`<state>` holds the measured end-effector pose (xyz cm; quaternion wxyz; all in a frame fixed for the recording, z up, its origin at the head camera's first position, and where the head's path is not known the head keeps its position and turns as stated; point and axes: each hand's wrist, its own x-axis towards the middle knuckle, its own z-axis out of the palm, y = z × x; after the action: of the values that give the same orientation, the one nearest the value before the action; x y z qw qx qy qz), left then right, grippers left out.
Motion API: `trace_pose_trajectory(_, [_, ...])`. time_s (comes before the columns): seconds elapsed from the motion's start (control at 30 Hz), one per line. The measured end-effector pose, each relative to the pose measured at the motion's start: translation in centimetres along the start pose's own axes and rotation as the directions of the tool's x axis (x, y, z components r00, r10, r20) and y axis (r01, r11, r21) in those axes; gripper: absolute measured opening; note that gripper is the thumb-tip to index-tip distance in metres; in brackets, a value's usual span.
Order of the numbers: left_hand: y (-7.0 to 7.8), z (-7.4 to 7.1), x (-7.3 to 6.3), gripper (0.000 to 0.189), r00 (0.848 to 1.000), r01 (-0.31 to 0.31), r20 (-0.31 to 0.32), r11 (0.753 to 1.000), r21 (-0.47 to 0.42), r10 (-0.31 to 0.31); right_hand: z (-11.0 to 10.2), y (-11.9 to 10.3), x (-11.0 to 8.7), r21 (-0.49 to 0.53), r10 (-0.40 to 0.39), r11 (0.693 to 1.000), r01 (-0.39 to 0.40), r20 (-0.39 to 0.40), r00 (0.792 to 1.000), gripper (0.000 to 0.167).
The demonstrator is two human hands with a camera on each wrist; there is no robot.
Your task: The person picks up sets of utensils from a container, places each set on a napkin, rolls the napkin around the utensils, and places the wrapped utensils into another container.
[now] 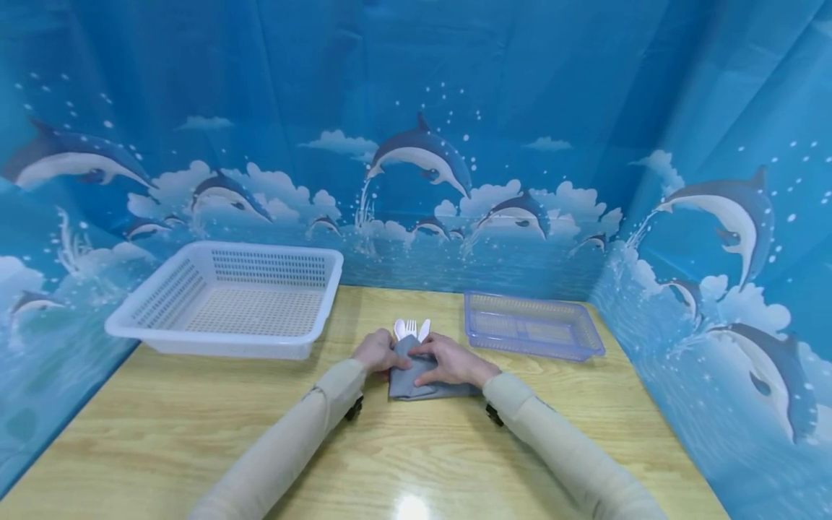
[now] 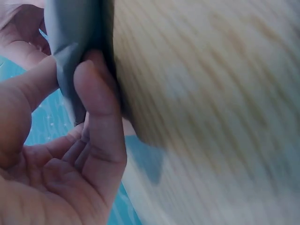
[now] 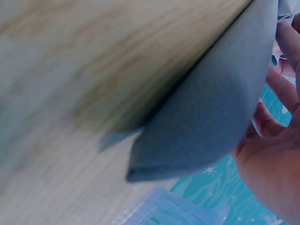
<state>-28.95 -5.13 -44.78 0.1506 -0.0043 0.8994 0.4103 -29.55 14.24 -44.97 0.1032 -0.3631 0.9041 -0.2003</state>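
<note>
A grey cloth napkin (image 1: 408, 390) lies partly folded on the wooden table. Out of its far end stick the heads of a spoon (image 1: 399, 329), a fork (image 1: 411, 327) and a knife (image 1: 425, 330), all pale; their lower parts are hidden by cloth. At the napkin's left edge my left hand (image 1: 375, 351) pinches the fabric between thumb and fingers, plainest in the left wrist view. My right hand (image 1: 455, 360) rests on the napkin from the right, thumb and fingers spread apart. A loose flap of napkin (image 3: 197, 117) hangs beside the right palm.
To the left stands a large white plastic basket (image 1: 318, 318). A shallow, translucent purple basket (image 1: 533, 349) sits at the back right. A blue dolphin-print curtain (image 1: 416, 65) closes off the table's back and sides.
</note>
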Motion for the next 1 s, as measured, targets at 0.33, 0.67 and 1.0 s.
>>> trace_pose_trajectory(0.33, [-0.18, -0.09, -0.17, 0.042, 0.983, -0.166, -0.056, 0.973, 0.159, 0.177, -0.16, -0.12, 0.07, -0.022, 0.003, 1.000, -0.002, 0.006, 1.000, 0.058])
trace_pose_trajectory(0.67, [-0.45, -0.05, -0.29, 0.037, 0.932, -0.363, 0.089, 0.900, 0.240, 0.352, 0.17, -0.11, 0.01, -0.013, 0.045, 0.999, -0.046, -0.046, 0.998, 0.041])
trace_pose_trajectory(1.0, [-0.34, -0.11, -0.76, 0.035, 0.928, -0.368, 0.162, 0.893, 0.257, 0.335, 0.27, 0.07, -0.41, -0.081, 0.042, 0.996, -0.047, -0.064, 0.997, 0.047])
